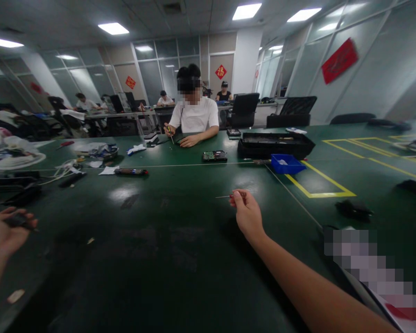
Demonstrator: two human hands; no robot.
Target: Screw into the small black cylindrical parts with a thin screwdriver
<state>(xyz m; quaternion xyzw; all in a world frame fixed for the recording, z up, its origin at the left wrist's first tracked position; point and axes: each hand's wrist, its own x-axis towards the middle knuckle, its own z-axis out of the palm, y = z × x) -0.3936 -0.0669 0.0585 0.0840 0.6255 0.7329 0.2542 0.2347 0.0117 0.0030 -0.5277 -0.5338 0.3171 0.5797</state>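
Note:
Over the green tabletop [142, 286], my right hand [248, 215] is closed around the red handle of a thin screwdriver [223, 197]. Its metal shaft points left. At the left edge of the view, my left hand [3, 238] has its fingers curled round a small dark object [19, 221]. Blur hides what kind of thing that is. Beyond my right hand lies a hard drive [215, 156] with its green circuit board facing up. A dark cylindrical tool [131, 171] with a red end rests farther left.
A co-worker [197, 115] sits opposite, holding a yellow-handled screwdriver. At the back right stand a long black tray [275, 145] and a blue bin [287, 164]. Cables [60, 172] and black parts crowd the left. Another black object [354, 210] lies on the right, near yellow tape [327, 194].

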